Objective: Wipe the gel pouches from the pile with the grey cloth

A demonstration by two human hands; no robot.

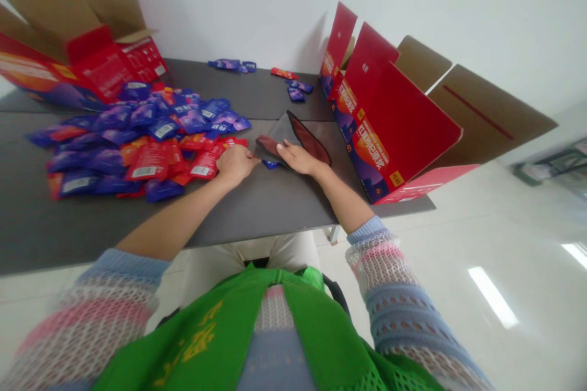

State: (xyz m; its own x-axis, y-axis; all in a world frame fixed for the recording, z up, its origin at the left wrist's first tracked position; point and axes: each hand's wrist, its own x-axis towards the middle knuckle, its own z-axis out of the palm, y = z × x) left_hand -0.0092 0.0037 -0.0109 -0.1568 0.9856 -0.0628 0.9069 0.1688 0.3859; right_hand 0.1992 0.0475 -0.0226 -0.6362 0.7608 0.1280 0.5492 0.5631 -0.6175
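My left hand (235,163) is closed in a loose fist at the right edge of a big pile of purple and red packets (137,140). It seems to pinch a small blue packet (270,164) that pokes out between my hands. My right hand (298,157) lies with fingers stretched out on a grey pouch with a dark red lining (298,131), pressing its near edge against the dark grey table (257,208).
An open red and purple carton (389,128) lies on its side at the right, flaps spread. Another open carton (77,49) stands at the back left. A few loose packets (232,65) lie at the table's far edge by the white wall.
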